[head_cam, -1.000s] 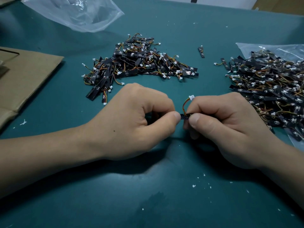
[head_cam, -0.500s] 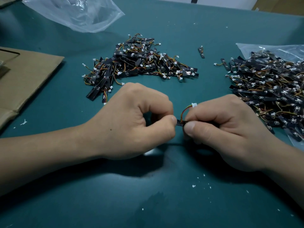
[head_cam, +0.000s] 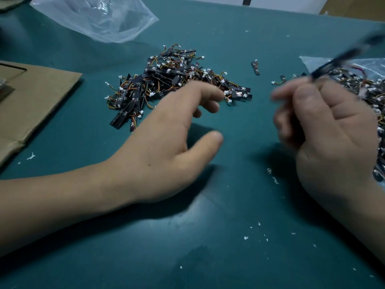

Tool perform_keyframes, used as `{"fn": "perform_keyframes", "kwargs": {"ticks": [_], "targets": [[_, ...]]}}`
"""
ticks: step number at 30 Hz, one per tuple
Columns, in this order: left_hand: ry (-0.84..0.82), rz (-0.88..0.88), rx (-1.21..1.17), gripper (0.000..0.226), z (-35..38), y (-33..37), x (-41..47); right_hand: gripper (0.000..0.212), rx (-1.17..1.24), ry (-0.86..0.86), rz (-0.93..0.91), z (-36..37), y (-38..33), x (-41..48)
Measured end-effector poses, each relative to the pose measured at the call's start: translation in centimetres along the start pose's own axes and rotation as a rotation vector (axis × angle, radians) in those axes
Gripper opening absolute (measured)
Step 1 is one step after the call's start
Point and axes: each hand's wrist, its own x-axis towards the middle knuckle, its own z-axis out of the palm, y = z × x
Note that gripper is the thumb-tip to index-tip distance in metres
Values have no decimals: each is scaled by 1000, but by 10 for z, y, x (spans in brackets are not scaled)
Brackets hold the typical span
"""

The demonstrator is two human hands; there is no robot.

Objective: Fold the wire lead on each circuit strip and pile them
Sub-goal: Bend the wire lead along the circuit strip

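The left hand (head_cam: 166, 147) hangs loose and holds nothing, fingers relaxed just over the dark green bench (head_cam: 208, 236). The right hand (head_cam: 325, 132), blurred, is raised and pinches a thin black circuit strip (head_cam: 337, 61) that slants up and away. Beyond the left fingers lies a heap of black strips with orange leads (head_cam: 173, 80). A second heap (head_cam: 373, 94) sits at the right on clear plastic (head_cam: 320, 63). Brown cardboard (head_cam: 37, 97) lies far left.

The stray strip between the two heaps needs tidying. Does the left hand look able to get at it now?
Probably yes. The left hand is open and empty, and the stray strip lies alone on bare mat, nothing covering it. The right hand, gripping a blurred strip, sits off that path.
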Motion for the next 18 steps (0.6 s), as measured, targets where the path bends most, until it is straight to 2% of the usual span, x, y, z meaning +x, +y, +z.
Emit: {"fn": "perform_keyframes", "kwargs": {"ticks": [2,4,5,7,9,12,15,18], "targets": [[-102,74,224,50,3,2,-4,25,53,71,56,1,3,3],[-137,144,458,47,5,5,-8,25,10,6,59,0,5,2],[-141,123,551,47,6,6,-10,24,-37,-47,49,1,4,1],[-186,-28,652,51,5,10,-12,22,-137,-155,29,3,2,-3],[-247,-181,656,57,5,10,-12,21,-205,-250,21,3,0,-6],[-299,-254,635,60,7,8,-13,20,-258,-330,11,3,-2,-7],[-311,-264,618,60,7,7,-13,20,-292,-361,8,4,-3,-7],[-312,-181,582,60,5,6,-11,19,-308,-376,3,3,-3,-7]]}}
